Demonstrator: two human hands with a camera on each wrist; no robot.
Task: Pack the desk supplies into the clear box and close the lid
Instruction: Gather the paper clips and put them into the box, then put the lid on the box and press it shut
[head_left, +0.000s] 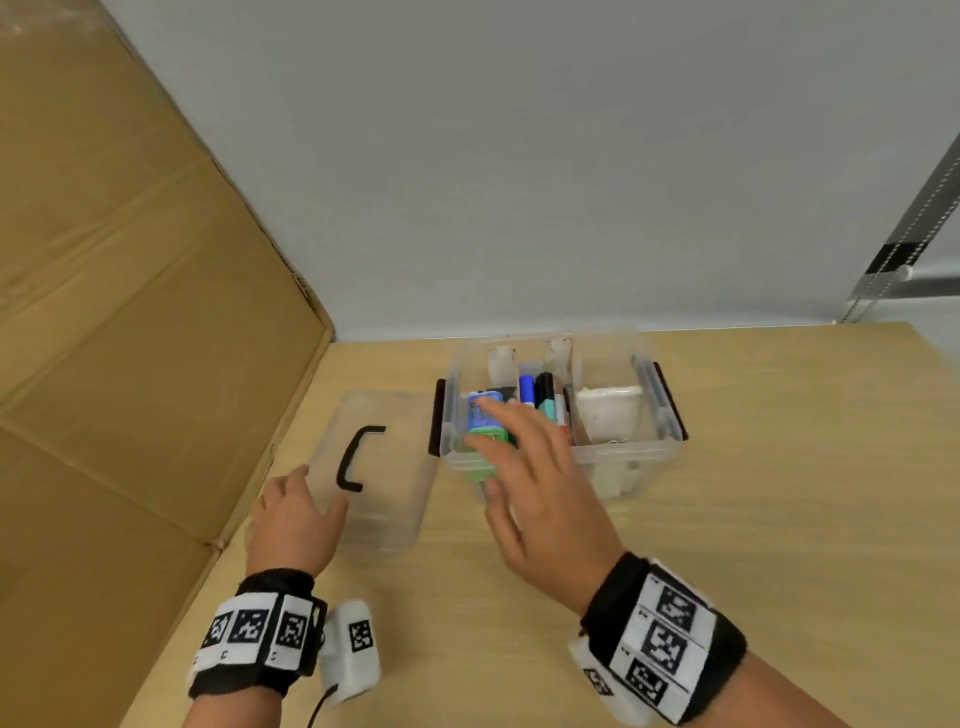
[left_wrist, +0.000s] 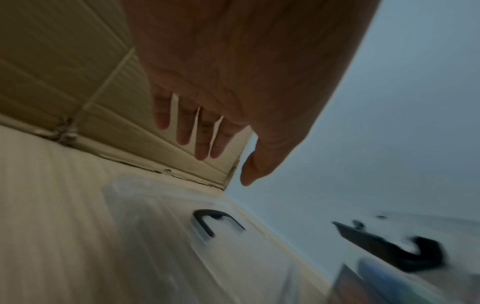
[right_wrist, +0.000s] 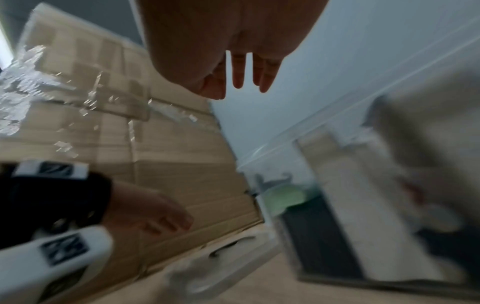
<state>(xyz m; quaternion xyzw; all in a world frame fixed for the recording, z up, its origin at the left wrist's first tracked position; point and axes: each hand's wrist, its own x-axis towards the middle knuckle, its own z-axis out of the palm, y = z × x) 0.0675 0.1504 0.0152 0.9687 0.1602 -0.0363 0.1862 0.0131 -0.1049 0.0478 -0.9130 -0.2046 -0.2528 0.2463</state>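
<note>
Packing looks finished: the clear box (head_left: 561, 410), frame centre on the counter (head_left: 779, 519), holds the supplies. Both hands, left hand (head_left: 293, 519) and right hand (head_left: 540, 493), spread empty fingers; next, lift the lid (head_left: 379, 467) at lower left onto it.

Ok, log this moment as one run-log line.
stage: closing | clear box: open, supplies inside | lid: on desk, left of box | left hand: open, over lid | right hand: open, empty, above box front

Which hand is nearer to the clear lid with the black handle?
Left. The left hand is at the near-left edge of the clear lid, though actual contact is unclear. The right hand is off to the lid's right, open over the front of the clear box.
</note>
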